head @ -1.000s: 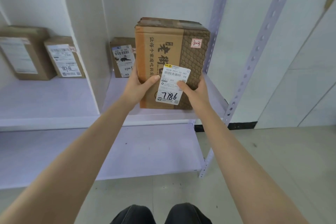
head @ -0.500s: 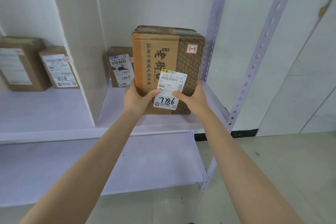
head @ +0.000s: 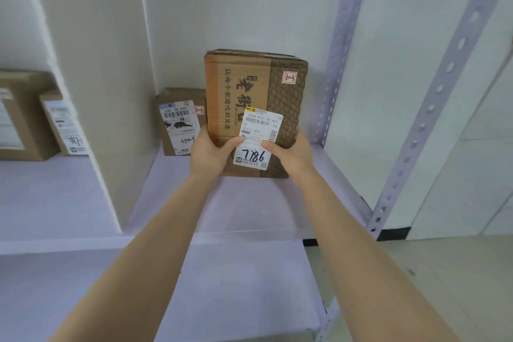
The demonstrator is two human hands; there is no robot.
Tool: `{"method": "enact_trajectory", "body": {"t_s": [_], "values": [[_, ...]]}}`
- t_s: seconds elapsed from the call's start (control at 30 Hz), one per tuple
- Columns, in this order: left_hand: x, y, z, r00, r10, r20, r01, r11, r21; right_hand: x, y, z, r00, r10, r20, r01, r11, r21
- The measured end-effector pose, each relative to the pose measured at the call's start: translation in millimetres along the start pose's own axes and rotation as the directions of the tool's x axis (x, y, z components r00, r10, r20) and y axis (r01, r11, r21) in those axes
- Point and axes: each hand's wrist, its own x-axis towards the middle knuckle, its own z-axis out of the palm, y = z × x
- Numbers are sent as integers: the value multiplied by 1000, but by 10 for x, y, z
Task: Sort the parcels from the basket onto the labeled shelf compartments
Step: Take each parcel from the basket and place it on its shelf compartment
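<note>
A tall brown cardboard parcel stands upright on the right compartment of the pale shelf. It carries a white label reading 7786 and a small red "2-3" sticker. My left hand grips its lower left side, thumb on the front. My right hand grips its lower right side, thumb on the label. Just to its left, a smaller brown parcel with a "2-3" sticker stands against the back.
A white divider panel separates this compartment from the left one, where two more brown parcels stand. Perforated metal uprights frame the right side. A lower shelf lies beneath, and grey floor spreads at right.
The parcel has gone further back into the compartment and down onto the shelf board, both hands still on it. The camera has tilted upward.
</note>
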Motion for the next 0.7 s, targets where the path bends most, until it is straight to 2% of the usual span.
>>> {"method": "enact_trajectory", "body": {"t_s": [0.7], "values": [[367, -77, 238, 996, -42, -76, 46, 998, 47, 429, 191, 215, 998, 13, -55, -12, 1000, 16]]}}
